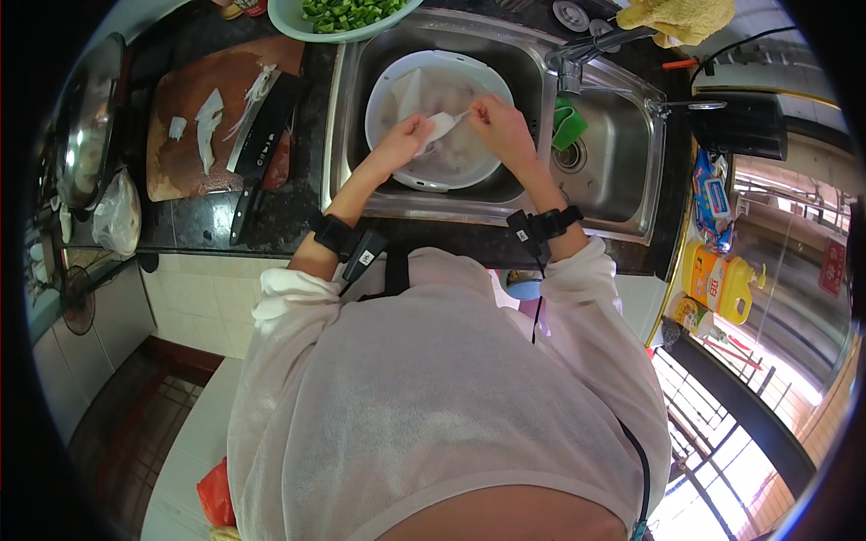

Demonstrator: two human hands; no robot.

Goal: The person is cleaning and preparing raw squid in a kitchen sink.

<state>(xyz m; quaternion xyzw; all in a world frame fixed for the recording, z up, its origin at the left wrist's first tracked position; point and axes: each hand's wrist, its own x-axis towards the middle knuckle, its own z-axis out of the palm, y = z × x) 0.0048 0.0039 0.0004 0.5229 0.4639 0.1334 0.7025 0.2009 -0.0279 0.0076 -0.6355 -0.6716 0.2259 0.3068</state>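
Over a white plastic basin (374,111) of cloudy water, my left hand (402,143) grips a slick white piece of what looks like squid (441,126). My right hand (502,128) pinches a thin, whitish strand stretched from the piece's right end. A larger pale piece (408,91) lies in the basin at its left side; other contents are blurred by the murky water. The basin stands in the larger bowl of a stainless steel sink (433,206).
Left of the sink, a black-bladed kitchen knife (267,128) lies on a wooden cutting board (177,95) with white strips (208,128). A bowl (291,27) holds chopped green vegetable. The faucet (570,78) and a green scouring pad (568,124) are at the right.
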